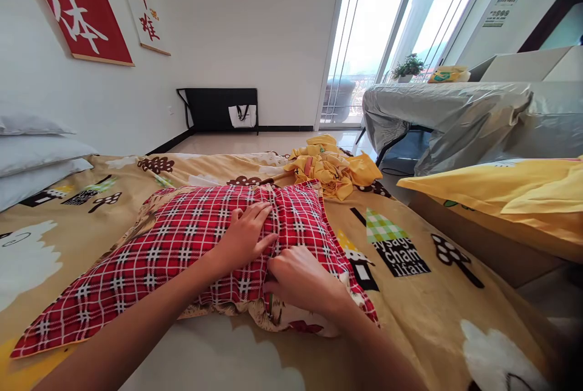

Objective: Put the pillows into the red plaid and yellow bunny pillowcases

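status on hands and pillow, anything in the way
Left hand spread on plaid pillow. Right hand curled on it, grip unclear. Crumpled yellow cloth beyond, clear of both hands.

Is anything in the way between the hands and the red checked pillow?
No, nothing that I can see. The left hand lies right on the red checked pillow, and the right hand touches it too. The crumpled yellow cloth is beyond the pillow's far edge, not between.
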`<state>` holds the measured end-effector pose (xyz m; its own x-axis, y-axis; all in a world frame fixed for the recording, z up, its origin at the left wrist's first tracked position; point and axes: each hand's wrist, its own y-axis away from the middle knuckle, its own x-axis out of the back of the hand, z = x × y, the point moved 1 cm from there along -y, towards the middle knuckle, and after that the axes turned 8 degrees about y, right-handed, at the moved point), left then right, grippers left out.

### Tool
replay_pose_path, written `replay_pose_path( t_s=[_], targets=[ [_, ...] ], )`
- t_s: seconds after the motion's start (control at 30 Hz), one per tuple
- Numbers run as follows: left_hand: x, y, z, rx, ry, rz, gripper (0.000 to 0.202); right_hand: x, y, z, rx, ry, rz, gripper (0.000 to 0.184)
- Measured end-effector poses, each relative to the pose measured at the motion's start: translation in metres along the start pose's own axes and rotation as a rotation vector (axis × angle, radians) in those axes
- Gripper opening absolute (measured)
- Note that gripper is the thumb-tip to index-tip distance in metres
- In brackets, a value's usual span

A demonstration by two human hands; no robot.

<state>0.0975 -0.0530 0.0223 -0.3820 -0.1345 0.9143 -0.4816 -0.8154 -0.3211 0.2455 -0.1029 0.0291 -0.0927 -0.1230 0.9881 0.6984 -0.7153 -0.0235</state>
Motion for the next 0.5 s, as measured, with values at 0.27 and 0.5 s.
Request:
replay_pose_path(
  t_s=[0.27,0.5],
  targets=[
    [-0.007,-0.016,0.000,0.061,-0.058,-0.112,0.061,0.002,0.004,-0.005,-0.033,-0.051,-0.029,0.042],
    [-0.013,-0.015,-0.003,0.068,-0.067,-0.106,0.062,-0.003,0.005,-0.006,-0.082,-0.052,-0.065,0.025]
  ],
)
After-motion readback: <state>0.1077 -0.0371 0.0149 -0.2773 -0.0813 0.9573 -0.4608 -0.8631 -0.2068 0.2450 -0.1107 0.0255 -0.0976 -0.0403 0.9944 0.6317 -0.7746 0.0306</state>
